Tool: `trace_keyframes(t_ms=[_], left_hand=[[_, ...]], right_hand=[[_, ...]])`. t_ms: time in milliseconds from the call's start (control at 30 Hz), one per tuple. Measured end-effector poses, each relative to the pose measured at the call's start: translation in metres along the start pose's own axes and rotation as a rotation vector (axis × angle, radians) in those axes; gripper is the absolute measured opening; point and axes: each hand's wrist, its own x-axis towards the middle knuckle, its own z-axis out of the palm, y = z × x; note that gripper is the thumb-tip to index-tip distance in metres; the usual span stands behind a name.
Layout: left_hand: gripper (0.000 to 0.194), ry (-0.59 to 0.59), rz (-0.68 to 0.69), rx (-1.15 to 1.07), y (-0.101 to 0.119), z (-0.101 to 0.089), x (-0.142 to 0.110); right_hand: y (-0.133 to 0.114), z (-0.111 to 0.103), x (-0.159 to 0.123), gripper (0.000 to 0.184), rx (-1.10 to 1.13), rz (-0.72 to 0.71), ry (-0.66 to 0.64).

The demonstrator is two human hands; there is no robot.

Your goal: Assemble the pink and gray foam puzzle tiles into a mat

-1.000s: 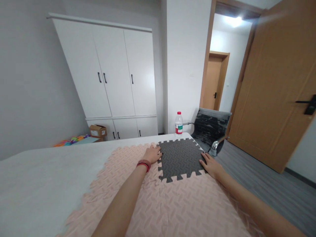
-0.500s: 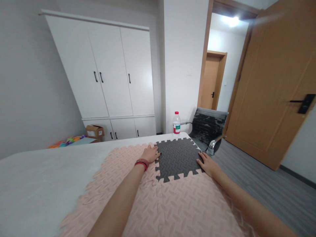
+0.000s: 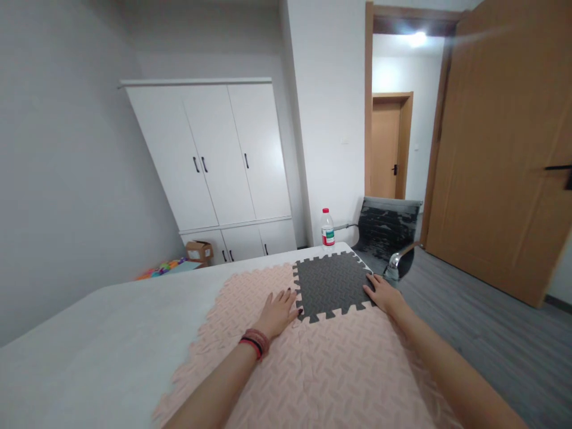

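A dark grey foam mat tile with toothed edges lies at the far right of the table, against pink foam mat tiles on its left and near sides. My left hand rests flat with fingers spread on the pink mat, its thumb at the grey tile's near left corner. Over the grey tile's right edge lies my right hand, fingers stretched out and its fingertips on the tile. Neither hand grips anything. Red and dark bands circle my left wrist.
A clear plastic bottle with a red cap stands behind the grey tile on the white table. Beyond the right corner is a black chair. Behind the table are a cardboard box and a white cabinet. A wooden door stands open.
My left hand has slid nearer along the seam, from the grey tile's left edge to its near left corner. My right hand stays at the right edge. The camera view has shifted.
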Motion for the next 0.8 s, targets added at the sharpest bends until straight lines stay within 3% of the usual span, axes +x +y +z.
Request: trace_keyframes(t_ms=[167,467,667,800], left_hand=[[0.077,-0.063,-0.001,-0.013,-0.006,-0.009,-0.009],[0.097,-0.106,-0.084,-0.026,-0.016,0.006,-0.008],[0.080,-0.059,-0.086,-0.022,-0.026,0.001,-0.019],[0.083,-0.036,-0.106,-0.015,-0.029,0.003,-0.021]], right_hand=[[0.000,-0.002,-0.002,0.059,0.000,0.005,0.012],[0.005,0.005,0.002,0.061,0.006,-0.010,0.020],[0.004,0.004,0.001,0.061,0.003,-0.013,0.029],[0.006,0.005,0.002,0.061,0.006,-0.012,0.025]])
